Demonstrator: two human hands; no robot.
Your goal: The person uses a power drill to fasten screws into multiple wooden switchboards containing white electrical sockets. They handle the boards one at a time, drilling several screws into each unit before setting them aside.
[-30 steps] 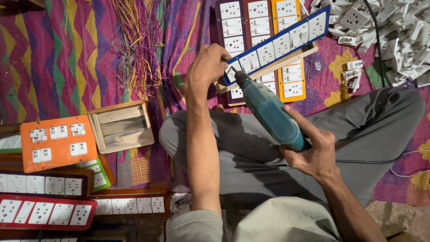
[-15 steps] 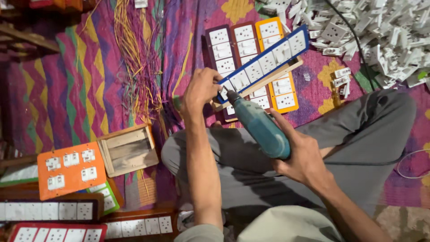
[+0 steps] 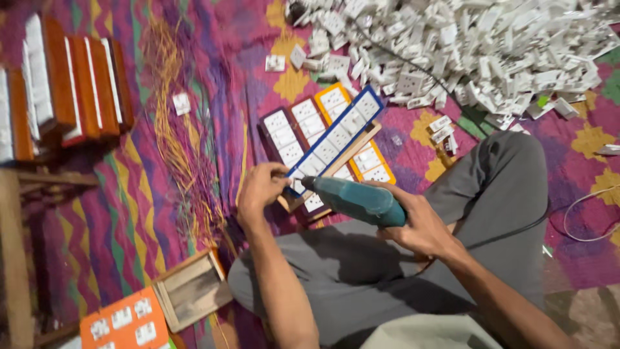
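Observation:
My right hand [image 3: 420, 226] grips a teal electric screwdriver [image 3: 355, 199], its tip pointing at the near end of a long blue-edged switch panel [image 3: 336, 141]. That panel lies tilted on a narrow wooden box, over my lap. My left hand [image 3: 261, 189] pinches the panel's near corner, right beside the tool's tip. Under the panel rest a dark red board [image 3: 284, 132] and an orange board [image 3: 371, 161], both with white sockets.
A big heap of white sockets and switches [image 3: 478, 52] fills the top right. Yellow and red wire strands [image 3: 181, 142] lie at left. Finished boards stand stacked at far left [image 3: 64, 84]. An open wooden box [image 3: 192, 291] and an orange socket board [image 3: 123, 320] lie near my knee.
The view has swung up and to the right, so the socket heap shows more. Both hands keep their hold; the tool's tip stays at the panel's near end.

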